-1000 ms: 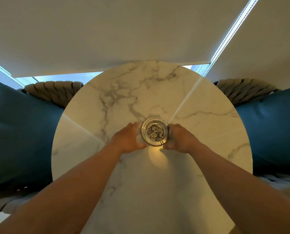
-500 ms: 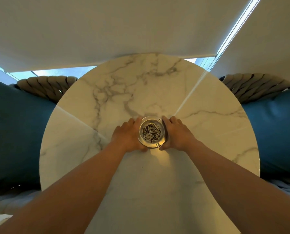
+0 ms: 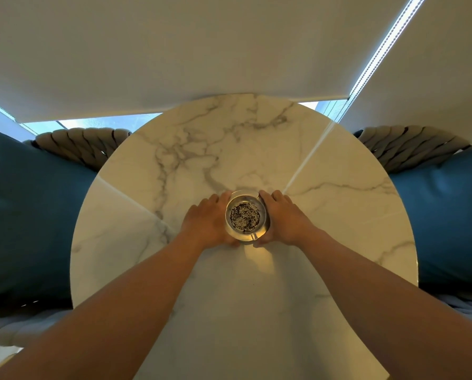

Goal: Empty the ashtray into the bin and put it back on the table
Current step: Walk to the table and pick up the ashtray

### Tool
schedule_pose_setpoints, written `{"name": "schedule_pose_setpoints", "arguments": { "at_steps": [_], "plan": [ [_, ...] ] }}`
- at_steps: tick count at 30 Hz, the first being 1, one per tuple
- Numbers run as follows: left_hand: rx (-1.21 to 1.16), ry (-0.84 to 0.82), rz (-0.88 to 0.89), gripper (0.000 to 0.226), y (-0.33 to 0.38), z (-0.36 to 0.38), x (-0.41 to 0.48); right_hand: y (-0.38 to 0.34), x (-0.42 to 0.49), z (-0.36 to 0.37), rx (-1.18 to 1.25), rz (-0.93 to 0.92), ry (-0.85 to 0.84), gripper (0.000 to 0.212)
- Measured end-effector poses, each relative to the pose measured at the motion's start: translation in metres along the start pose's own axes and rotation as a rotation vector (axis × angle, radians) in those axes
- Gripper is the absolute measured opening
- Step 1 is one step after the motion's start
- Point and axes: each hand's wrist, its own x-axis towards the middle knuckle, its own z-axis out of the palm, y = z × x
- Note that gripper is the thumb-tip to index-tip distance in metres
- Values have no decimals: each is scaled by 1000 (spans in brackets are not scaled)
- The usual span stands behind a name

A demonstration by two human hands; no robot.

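A round clear glass ashtray (image 3: 246, 218) full of dark ash sits near the middle of the round white marble table (image 3: 325, 229). My left hand (image 3: 207, 222) cups its left side and my right hand (image 3: 285, 219) cups its right side, fingers curled around the rim. Both hands touch the glass. I cannot tell whether the ashtray still rests on the tabletop. No bin is in view.
Woven chairs with dark teal cushions (image 3: 23, 215) (image 3: 448, 212) flank the table left and right. Lowered white roller blinds (image 3: 174, 50) hang behind the table, with a bead chain (image 3: 377, 53) at the right.
Both hands have closed further around the ashtray, fingers reaching along its far side. The view has shifted slightly, and the ashtray stays at about the same spot.
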Motion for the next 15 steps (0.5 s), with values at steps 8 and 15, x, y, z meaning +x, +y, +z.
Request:
{"name": "schedule_pose_setpoints", "arguments": {
  "at_steps": [8, 15],
  "plan": [
    [-198, 25, 21, 119, 7, -37, -43, -23, -35, -32, 128, -62, 49, 116],
    [-325, 93, 118, 119, 9, -59, -96, -46, -85, -51, 333, -157, 70, 108]
  ]
}}
